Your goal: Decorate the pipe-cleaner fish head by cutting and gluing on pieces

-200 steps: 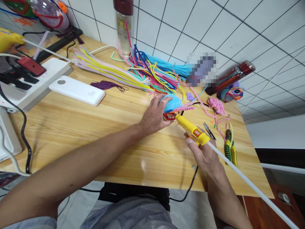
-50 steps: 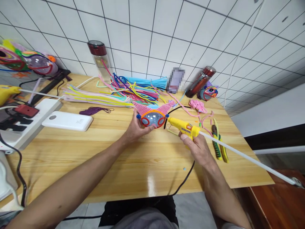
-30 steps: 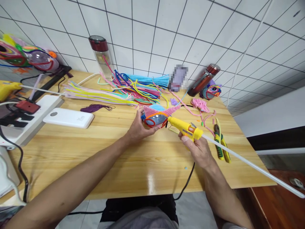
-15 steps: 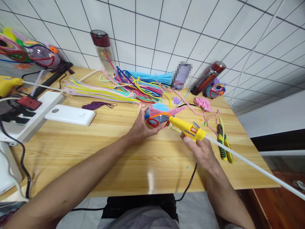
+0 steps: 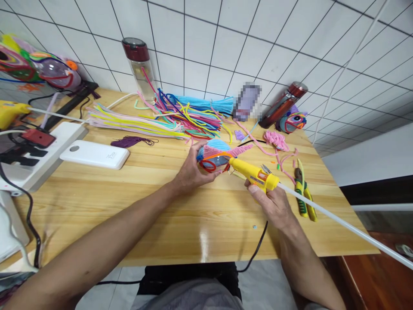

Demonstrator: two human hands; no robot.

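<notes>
My left hand is wrapped round a small clear craft figure trimmed with blue, pink, orange and red pipe cleaners. A pink pointed piece sticks out from its right side. In my right hand is a yellow hot glue gun, fingers closed on its handle. The gun's nozzle meets or nearly meets the figure's right side; exact contact cannot be made out. From the back of the gun a long white glue stick runs to the lower right. A small pair of scissors lies partly hidden behind the gun.
Bundles of pipe cleaners lie along the back, near a glass bottle and a red flask. Pliers rest at right. A power bank and power strip sit at left. A black cord crosses the front edge.
Almost nothing differs. Both hands, the craft figure and the glue gun keep nearly the same position; the camera view has shifted very slightly.
</notes>
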